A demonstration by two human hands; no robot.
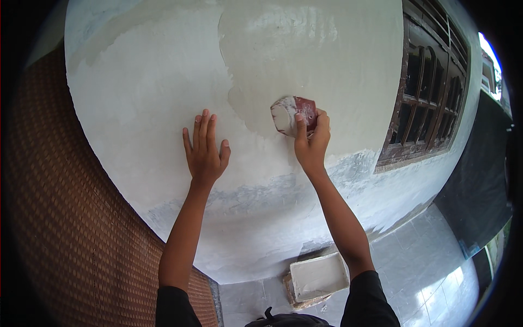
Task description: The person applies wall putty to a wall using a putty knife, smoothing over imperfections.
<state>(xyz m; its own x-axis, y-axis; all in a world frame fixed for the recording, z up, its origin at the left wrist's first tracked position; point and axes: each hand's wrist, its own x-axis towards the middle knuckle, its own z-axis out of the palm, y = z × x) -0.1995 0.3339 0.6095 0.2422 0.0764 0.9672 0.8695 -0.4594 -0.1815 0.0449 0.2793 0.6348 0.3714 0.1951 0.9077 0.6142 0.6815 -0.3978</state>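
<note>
My left hand (pixel 205 150) lies flat against the pale wall (pixel 147 109), fingers stretched out, holding nothing. To its right, my right hand (pixel 312 143) grips a dark red putty scraper (pixel 306 109), thumb on the near face and fingers behind it. White putty (pixel 283 115) coats the scraper's left part. The scraper is up close to the wall; whether its edge touches cannot be told. Around and above it spreads a beige-grey coat (pixel 267 60) with a ragged left edge, beside whiter wall.
A rectangular tub (pixel 294 278) of white putty sits low by the wall's foot, on grey floor tiles (pixel 403 261). A brown woven panel (pixel 81 218) borders the left side. At the right is a dark wooden window (pixel 422 92), with a dark sheet (pixel 476 180) beyond it.
</note>
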